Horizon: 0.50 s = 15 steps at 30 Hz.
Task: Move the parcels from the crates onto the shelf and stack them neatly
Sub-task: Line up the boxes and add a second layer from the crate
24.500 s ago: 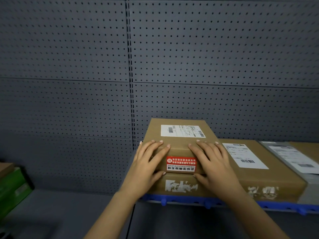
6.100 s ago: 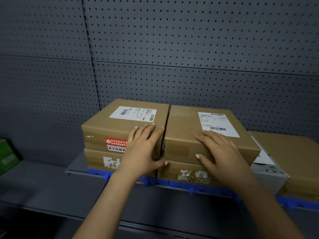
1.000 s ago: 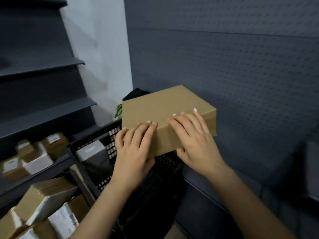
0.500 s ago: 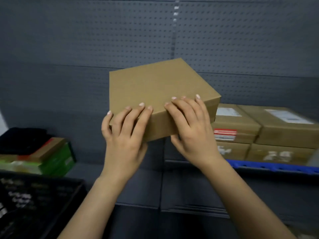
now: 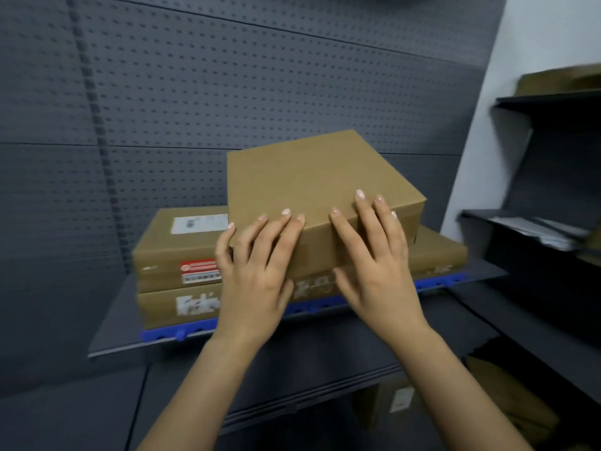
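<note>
A plain brown parcel [image 5: 312, 177] sits between my two hands in front of the grey shelf [image 5: 113, 330]. My left hand [image 5: 257, 271] grips its near left corner, fingers on top. My right hand [image 5: 374, 265] grips the near right edge, with the thumb under the box. The parcel is over the right stack of parcels [image 5: 435, 252], turned slightly askew; I cannot tell whether it touches it. Beside it on the shelf stands the left stack: a labelled parcel with a red sticker [image 5: 175, 252] on another brown parcel [image 5: 162, 304].
A blue strip [image 5: 162, 335] runs along the shelf's front edge. A grey pegboard wall [image 5: 195, 92] backs the shelf. Black shelving [image 5: 536, 222] with papers and boxes stands at the right. A lower shelf holds a labelled parcel [image 5: 403, 398].
My view has swung right from the crate to the shelf. Both hands have carried the plain parcel across and over the right stack.
</note>
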Motion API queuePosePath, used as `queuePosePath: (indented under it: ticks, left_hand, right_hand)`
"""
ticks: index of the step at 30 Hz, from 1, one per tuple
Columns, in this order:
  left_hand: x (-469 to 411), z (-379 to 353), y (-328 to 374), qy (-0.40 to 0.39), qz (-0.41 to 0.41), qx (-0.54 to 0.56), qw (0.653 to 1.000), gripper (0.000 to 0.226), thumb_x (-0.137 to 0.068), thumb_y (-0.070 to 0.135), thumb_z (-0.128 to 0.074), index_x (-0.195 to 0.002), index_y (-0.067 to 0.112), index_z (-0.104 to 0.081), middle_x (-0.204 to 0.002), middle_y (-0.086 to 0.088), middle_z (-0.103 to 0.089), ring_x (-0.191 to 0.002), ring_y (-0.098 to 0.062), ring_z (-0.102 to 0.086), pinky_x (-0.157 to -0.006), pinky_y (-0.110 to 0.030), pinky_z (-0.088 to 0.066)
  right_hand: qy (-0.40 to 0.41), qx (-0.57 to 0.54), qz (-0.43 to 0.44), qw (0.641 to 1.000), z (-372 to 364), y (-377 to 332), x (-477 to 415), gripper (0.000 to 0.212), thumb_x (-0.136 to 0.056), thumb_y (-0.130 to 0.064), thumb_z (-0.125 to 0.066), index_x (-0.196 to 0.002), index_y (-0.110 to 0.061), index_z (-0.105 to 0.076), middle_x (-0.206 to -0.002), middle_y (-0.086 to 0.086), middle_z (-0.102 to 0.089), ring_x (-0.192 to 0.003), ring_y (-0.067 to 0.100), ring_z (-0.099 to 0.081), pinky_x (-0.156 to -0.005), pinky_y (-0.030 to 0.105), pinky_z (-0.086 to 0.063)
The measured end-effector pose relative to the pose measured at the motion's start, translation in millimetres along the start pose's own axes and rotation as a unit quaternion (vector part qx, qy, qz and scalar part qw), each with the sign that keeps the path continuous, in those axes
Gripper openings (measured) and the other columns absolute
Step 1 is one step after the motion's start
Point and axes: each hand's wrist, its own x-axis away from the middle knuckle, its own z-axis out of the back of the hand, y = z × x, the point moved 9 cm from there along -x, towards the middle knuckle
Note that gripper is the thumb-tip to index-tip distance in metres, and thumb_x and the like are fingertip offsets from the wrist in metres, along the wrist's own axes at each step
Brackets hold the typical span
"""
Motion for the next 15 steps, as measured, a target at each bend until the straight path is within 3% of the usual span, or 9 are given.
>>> queuePosePath:
  ticks: [3, 10, 15]
  left_hand:
    - [-24, -39, 37, -0.01, -0.025, 0.026, 0.999, 0.105, -0.052, 0.013, -0.085, -0.145, 0.02, -0.037, -0.145, 0.0, -0.041, -0.13, -0.025, -0.036, -0.11, -0.053, -0.021]
    - [-77, -129, 101, -0.005, -0.054, 0.078, 0.995, 0.104, -0.052, 0.014, -0.085, -0.145, 0.019, -0.039, -0.143, -0.002, -0.043, -0.128, -0.025, -0.037, -0.11, -0.051, -0.019]
    - [-123, -194, 119, -0.003, -0.065, 0.09, 0.994, 0.103, -0.053, 0.014, -0.084, -0.145, 0.018, -0.038, -0.143, -0.003, -0.044, -0.128, -0.026, -0.038, -0.109, -0.053, -0.022]
  right_hand:
    - [-0.002, 0.023, -0.02, 1.0, 8, 57, 16, 0.073, -0.083, -0.014, -0.074, -0.147, -0.014, -0.038, -0.156, 0.016, -0.022, -0.146, 0.033, -0.014, -0.113, 0.056, -0.024]
    - [0.032, 0.077, -0.087, 0.993, 7, 170, 29, 0.064, -0.088, -0.027, -0.07, -0.144, -0.015, -0.042, -0.156, 0.017, -0.022, -0.145, 0.033, -0.015, -0.114, 0.056, -0.021]
    - [0.004, 0.141, -0.084, 0.986, -23, 245, 11, 0.077, -0.083, -0.025, -0.074, -0.148, -0.022, -0.033, -0.156, 0.016, -0.021, -0.143, 0.035, -0.019, -0.116, 0.054, -0.016]
